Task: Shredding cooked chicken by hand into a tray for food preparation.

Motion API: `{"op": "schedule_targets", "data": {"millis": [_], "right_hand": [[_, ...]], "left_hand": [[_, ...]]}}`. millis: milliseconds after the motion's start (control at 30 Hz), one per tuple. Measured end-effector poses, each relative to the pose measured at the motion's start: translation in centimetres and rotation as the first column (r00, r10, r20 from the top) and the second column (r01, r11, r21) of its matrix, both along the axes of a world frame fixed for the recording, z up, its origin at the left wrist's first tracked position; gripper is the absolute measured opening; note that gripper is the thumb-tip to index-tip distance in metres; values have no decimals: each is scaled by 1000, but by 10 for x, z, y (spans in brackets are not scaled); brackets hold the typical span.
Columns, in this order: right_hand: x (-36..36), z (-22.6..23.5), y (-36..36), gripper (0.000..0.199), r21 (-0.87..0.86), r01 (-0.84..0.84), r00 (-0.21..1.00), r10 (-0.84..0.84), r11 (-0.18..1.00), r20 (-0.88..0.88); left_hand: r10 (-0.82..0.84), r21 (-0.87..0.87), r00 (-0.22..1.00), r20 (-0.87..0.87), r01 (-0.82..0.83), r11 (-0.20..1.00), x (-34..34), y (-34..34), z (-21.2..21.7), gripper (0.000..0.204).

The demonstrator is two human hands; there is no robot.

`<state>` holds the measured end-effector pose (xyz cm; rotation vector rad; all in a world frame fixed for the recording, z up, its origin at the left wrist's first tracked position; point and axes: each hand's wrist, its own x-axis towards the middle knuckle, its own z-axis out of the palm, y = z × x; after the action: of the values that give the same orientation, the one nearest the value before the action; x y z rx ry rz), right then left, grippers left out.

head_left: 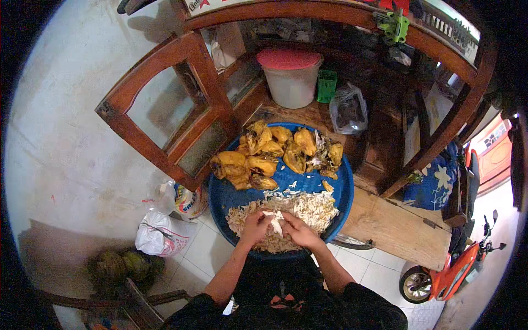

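A round blue tray [220, 201] is in front of me. Across its far half lie several yellow cooked chicken pieces [231, 165], some with dark bits showing. Pale shredded chicken [313, 212] is heaped over the near half. Above this heap, my left hand [256, 226] and my right hand [300, 228] are close together, both closed on a white piece of chicken meat [276, 223] between them. Most of my fingertips are hidden by the meat and by the backs of my hands.
Behind the tray stands a wooden cabinet with an open door [201, 107] at left. Inside are a white bucket [291, 82] with a red lid, a green basket [326, 86] and a clear plastic bag [348, 110]. A wooden board [396, 225] extends right, near an orange motorbike [454, 278]. A white bag [162, 234] sits left.
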<state>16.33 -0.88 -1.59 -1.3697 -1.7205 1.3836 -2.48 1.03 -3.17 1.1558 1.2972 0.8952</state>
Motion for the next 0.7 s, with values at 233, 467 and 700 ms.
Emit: {"op": "schedule_targets", "data": {"millis": [233,467,700], "right_hand": [[1,16,10,36,130,-29,999,32,991,-24],[-1,22,2,36,77,95,995,-95,992,-10],[12,6,0,33,156,166,982,-148,974,-122]], "left_hand": [[7,83,1000,-20,-5,997,4,-1,8,13],[-47,76,992,-121,56,996,5,2,27,13],[-43,16,999,19,42,999,8,-5,29,17]]}}
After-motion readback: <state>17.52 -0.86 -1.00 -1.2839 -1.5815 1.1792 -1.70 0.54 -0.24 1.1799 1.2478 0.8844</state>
